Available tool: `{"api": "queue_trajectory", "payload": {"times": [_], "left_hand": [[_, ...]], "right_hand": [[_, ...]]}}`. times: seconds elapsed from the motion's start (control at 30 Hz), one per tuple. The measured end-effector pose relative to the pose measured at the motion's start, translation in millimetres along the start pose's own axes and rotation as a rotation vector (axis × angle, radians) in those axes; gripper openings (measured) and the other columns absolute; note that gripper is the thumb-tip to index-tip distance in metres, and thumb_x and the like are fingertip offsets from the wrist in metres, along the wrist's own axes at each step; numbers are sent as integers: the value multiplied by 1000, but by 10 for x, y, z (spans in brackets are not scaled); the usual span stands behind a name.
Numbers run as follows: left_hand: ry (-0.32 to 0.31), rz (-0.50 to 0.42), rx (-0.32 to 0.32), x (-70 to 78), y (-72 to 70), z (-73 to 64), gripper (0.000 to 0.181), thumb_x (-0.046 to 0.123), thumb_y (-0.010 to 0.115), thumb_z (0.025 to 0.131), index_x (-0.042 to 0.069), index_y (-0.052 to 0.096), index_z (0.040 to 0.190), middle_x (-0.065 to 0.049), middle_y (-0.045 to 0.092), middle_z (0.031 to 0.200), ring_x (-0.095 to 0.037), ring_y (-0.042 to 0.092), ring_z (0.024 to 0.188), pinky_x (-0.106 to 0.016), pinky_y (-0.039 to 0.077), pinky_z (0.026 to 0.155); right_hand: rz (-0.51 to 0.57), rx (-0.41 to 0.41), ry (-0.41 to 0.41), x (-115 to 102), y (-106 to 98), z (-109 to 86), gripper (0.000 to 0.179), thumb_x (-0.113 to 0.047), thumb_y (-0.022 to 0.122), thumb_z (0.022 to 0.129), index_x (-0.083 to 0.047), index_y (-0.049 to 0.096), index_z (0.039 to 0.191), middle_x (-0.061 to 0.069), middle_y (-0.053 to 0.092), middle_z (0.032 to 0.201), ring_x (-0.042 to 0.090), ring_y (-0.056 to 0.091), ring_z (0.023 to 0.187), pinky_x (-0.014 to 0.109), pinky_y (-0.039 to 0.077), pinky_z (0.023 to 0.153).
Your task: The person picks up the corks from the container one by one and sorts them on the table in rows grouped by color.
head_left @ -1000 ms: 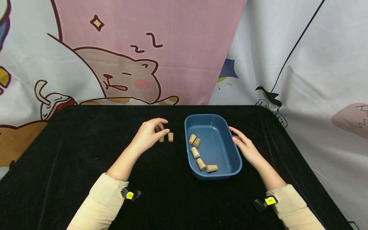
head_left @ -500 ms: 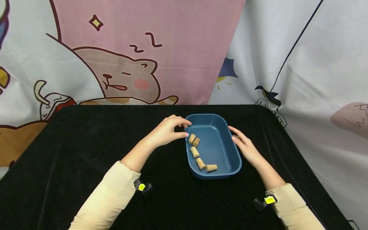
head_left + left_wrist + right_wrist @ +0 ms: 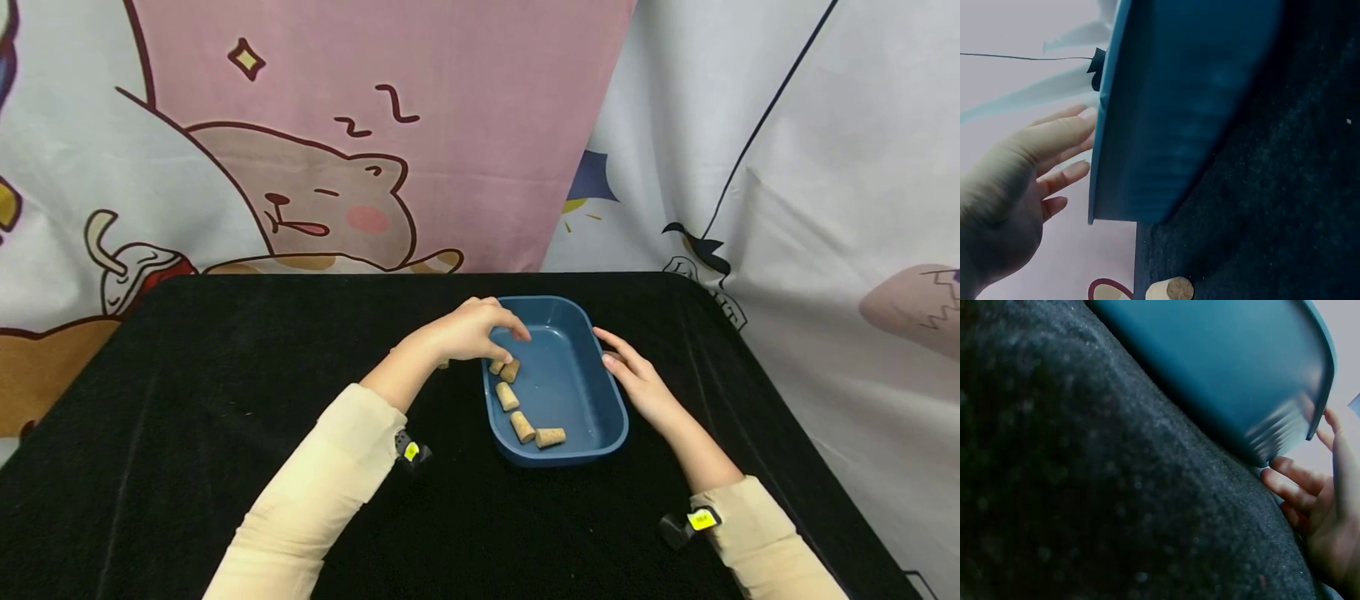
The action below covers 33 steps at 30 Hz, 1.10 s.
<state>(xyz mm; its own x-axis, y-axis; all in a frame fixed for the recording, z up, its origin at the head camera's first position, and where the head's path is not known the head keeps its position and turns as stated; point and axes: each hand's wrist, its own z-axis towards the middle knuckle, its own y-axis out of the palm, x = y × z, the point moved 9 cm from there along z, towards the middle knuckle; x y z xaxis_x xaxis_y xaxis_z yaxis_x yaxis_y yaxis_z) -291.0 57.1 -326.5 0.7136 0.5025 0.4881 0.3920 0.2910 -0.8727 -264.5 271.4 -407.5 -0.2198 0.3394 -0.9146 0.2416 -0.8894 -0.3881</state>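
A blue oblong tub (image 3: 573, 375) stands on the black cloth, with several tapered corks lying along its left side and near end, among them a cork (image 3: 551, 437) by the near wall. My left hand (image 3: 476, 329) reaches over the left rim. Its thumb and forefinger are apart above two corks, one of them a cork (image 3: 511, 371) near the thumb tip. No cork shows in that hand. At the opposite side my right hand (image 3: 641, 383) has its fingers extended against the tub's rim. Lower fingers (image 3: 1294, 481) lie by the outer wall.
A cork (image 3: 1170, 289) stands on the cloth left of the tub, partly behind the left forearm in the head view. Behind the table (image 3: 225, 375) hangs a printed curtain (image 3: 480, 150) with a cartoon bear.
My left hand has moved right, away from the two corks on the cloth and over the tub's left rim. My right hand stays at the tub. The corks inside keep their places.
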Motion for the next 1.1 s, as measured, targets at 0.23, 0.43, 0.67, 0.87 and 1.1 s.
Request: {"api": "queue_trajectory", "payload": {"times": [0.23,0.43,0.67,0.87,1.1], "left_hand": [[-12,58,-107,-40,168,152,37,20,74,86,16,66,122,1,65,115,-20,48,112,-39,27,99],[-64,104,-162,-91,283,192,37,22,76,83,21,68,120,6,65,113,-14,48,111,-35,28,99],[-126,110,-174,-140,327,191,34,17,76,83,24,70,116,10,64,110,-14,48,108,-34,32,94],[-165,135,-167,-153,339,202,32,17,77,83,26,71,112,11,63,106,-11,47,103,-31,34,89],[-194,189,-177,-161,371,195,27,18,76,84,27,72,109,12,61,98,-10,46,94,-29,32,86]], "right_hand": [[-5,4,-10,-1,-10,9,50,-25,37,105,-10,25,151,27,42,138,6,55,106,31,50,82],[1,1,-8,11,-2,11,51,-25,37,105,-10,24,151,28,42,138,6,55,106,32,50,82],[8,3,-23,-8,-2,8,50,-23,37,105,-9,25,151,30,43,136,6,56,105,31,50,82],[-8,13,-20,-15,-4,5,50,-24,37,105,-10,25,151,29,43,137,5,55,106,30,50,82],[-19,16,-10,-8,9,5,50,-25,38,105,-10,26,151,28,43,136,6,55,105,31,50,81]]}}
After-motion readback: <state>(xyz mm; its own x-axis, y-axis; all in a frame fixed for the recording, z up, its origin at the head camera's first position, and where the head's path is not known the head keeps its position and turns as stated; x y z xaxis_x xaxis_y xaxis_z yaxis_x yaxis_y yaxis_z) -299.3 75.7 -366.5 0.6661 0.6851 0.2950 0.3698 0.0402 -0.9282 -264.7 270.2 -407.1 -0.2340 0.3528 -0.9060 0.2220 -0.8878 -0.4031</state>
